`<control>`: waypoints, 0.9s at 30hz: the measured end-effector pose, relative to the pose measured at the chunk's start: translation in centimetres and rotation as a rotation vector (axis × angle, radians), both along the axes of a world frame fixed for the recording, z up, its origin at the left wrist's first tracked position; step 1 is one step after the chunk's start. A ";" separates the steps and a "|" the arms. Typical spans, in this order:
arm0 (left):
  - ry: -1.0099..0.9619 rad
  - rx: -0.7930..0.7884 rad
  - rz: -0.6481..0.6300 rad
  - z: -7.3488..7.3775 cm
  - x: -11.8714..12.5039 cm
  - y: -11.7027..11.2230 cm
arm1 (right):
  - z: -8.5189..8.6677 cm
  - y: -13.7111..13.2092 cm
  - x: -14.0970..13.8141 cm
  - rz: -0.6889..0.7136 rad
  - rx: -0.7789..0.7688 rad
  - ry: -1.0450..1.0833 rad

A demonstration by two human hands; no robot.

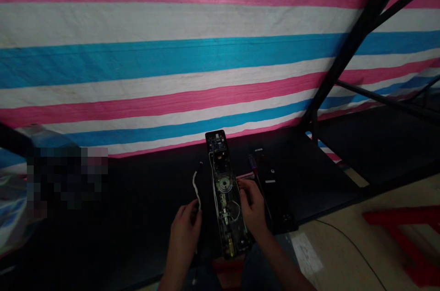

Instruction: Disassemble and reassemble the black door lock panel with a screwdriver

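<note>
"Two hands are in view, set apart. State the position of each."

"The left hand (186,224) is pinched on a white cable (195,185). The right hand (253,206) rests at the right edge of an open black case (225,199); whether its fingers grip anything cannot be told. The case lies lengthwise on the worktop (147,190), between the hands."

"How should the step be performed?"

"As a judgement: steady the case with the right hand and guide the cable with the left. Avoid pulling on its loose end. Keep fingertips off the thin wires (213,181) along the left side and the circuit board (217,144) at the far end. Light is dim; check each contact by eye."

"What else is around?"

"A dark panel (277,194) lies right of the case. A screwdriver (253,163) lies just beyond the right hand and could obstruct it. Farther off, a metal post (332,78) slants upward on the right. Behind the worktop, a striped sheet (172,59) limits reach past the case."
</note>
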State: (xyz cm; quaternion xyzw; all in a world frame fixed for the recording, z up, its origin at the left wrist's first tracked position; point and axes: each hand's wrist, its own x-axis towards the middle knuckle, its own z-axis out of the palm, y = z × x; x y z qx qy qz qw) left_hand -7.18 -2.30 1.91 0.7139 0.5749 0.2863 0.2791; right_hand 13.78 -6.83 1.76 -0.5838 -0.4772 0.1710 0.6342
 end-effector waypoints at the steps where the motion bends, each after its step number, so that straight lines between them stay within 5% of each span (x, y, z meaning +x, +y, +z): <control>1: -0.003 -0.008 -0.013 0.1 -0.1 0.1 | -0.1 -0.1 0.0 -0.003 0.009 -0.002; 19: -0.053 0.025 -0.053 0.2 0.3 -0.1 | 0.2 -0.4 0.0 -0.010 0.002 0.009; 27: -0.160 0.087 0.085 3.1 1.5 -1.6 | -0.4 -0.6 0.0 -0.038 0.032 -0.055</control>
